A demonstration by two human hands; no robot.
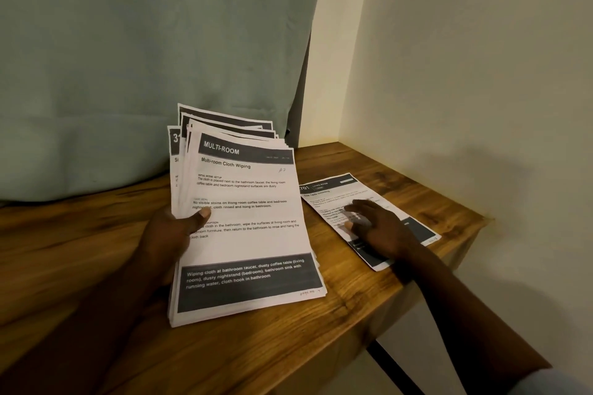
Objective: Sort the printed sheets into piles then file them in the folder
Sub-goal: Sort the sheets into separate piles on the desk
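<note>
The bench (80, 250) meets a curtain (128, 58) at the back and a wall (465, 74) at its far right corner. Its right edge runs from that corner toward the viewer. A single sheet (333, 187) lies flat close along this edge, its near corner just short of the drop. Bare wood stretches wide to the left of the stack (247, 244), with only a narrow strip between the stack and the sheet and a small patch behind the sheet toward the wall.

The left hand (167, 237) grips the stack at its left edge, with the thumb (200, 214) pressed on the top page. The stack tilts up toward the viewer, its upper ends fanned out in front of the curtain. The right hand (382, 229) rests on the sheet, its fingers (359, 204) spread and laid flat on the print.

The left hand's other fingers are under the stack and out of sight. Whether the stack's lower edge touches the bench cannot be told. The top page reads "MULTI-ROOM", while the pages behind it show only dark header strips. The leftmost one is cut to a "3". The right hand covers the middle of the sheet, whose small print is too blurred to read.
</note>
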